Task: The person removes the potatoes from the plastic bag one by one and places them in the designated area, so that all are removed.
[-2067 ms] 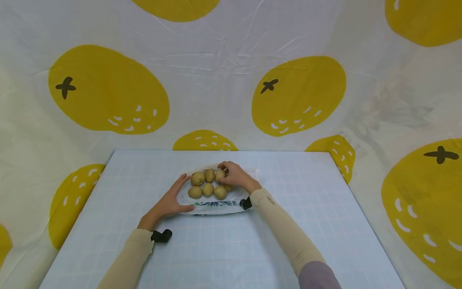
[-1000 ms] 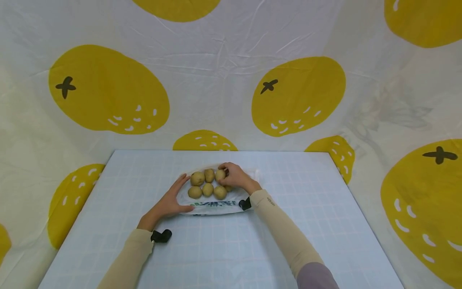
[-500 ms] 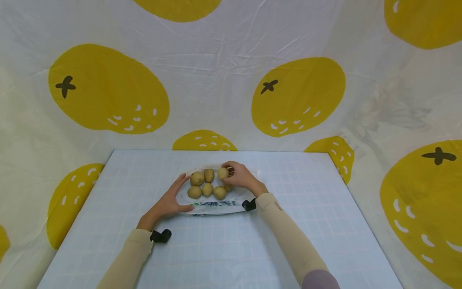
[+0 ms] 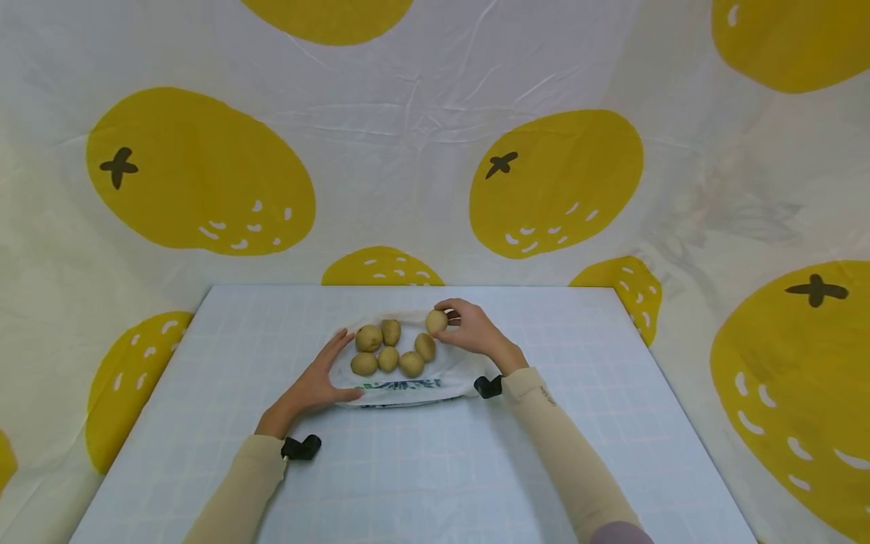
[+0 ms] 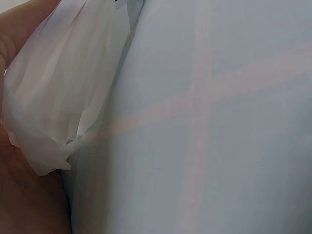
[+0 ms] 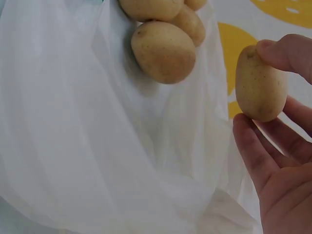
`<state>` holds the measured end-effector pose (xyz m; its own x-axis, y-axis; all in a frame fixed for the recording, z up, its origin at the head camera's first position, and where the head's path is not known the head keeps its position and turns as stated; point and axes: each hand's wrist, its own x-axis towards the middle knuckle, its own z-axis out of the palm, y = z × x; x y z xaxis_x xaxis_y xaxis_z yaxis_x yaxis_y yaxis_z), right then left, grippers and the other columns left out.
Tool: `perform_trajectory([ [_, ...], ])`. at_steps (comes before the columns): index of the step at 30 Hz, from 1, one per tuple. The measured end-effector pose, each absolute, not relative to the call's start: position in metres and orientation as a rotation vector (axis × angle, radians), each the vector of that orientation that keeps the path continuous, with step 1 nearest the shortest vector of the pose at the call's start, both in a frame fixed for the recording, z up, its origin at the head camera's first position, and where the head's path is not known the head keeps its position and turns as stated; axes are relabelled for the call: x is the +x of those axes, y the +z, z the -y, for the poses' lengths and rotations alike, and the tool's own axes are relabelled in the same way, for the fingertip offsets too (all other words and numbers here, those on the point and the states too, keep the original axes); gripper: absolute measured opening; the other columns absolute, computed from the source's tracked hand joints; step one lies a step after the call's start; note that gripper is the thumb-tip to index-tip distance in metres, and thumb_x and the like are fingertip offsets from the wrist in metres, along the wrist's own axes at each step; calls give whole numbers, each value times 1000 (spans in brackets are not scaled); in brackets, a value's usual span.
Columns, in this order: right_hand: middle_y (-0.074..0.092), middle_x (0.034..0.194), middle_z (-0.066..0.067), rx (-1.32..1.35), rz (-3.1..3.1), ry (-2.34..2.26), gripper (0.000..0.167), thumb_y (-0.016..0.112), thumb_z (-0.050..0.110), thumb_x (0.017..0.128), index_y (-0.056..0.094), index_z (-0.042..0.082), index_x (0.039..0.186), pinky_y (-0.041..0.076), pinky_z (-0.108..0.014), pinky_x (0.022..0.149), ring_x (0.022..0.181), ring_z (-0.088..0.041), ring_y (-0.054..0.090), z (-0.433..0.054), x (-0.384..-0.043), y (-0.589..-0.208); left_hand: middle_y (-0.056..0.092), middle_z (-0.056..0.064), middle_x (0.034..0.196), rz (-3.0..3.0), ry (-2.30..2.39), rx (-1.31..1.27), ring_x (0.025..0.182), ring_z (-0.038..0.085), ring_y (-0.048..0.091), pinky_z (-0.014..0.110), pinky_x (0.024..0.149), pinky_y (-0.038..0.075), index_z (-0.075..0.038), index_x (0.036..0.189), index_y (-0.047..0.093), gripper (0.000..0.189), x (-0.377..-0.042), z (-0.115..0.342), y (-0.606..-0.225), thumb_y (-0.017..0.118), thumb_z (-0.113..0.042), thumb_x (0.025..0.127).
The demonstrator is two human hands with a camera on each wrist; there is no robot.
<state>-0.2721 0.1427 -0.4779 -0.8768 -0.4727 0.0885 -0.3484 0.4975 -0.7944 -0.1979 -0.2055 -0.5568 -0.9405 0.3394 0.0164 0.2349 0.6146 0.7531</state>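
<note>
Between thumb and fingertips my right hand point(image 4: 479, 332) pinches a potato point(image 4: 436, 323), raised over the right end of a white plastic bag point(image 4: 451, 370). In the right wrist view the held potato point(image 6: 261, 90) is upright, apart from the others. Several potatoes point(image 4: 411, 364) lie in two loose rows on the flattened bag. My left hand point(image 4: 316, 387) rests at the bag's left edge, thumb and fingers spread and fairly straight. Crumpled bag plastic point(image 5: 53, 92) lies against its palm in the left wrist view; the fingertips are out of that view.
The bag has a blue-green print point(image 4: 404, 384) along its near side. It lies on a table point(image 4: 408, 468) with a pale checked cover. Behind and beside the table hangs a white cloth point(image 4: 381, 174) with large yellow fruit shapes.
My right hand has picked the back-row potato up and moved it to the right, uncovering another potato beneath the hand. My left hand stays in place at the bag.
</note>
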Motion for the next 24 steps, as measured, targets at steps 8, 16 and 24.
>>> perform_trajectory([
  [8,64,133,-19,-715,-2619,-1371,51,81,13,88,61,-1,133,56,-43,103,117,-35,66,-157,-268,-474,8,18,173,-2710,1243,493,157,48,12,76,118,19,-17,164,25,112,-197,207,-558,88,-45,76],
  [16,63,134,-19,-699,-2654,-1400,51,79,9,87,61,-1,134,56,-44,104,117,-35,67,-171,-267,-472,8,18,173,-2716,1241,482,157,48,11,76,118,19,-18,164,26,112,-196,206,-557,89,-45,76],
  [24,62,137,-19,-630,-2689,-1398,52,78,9,88,60,0,136,55,-47,105,119,-36,65,-189,-267,-472,8,18,173,-2723,1228,490,157,48,12,75,118,19,-18,164,26,112,-198,205,-559,88,-46,76],
])
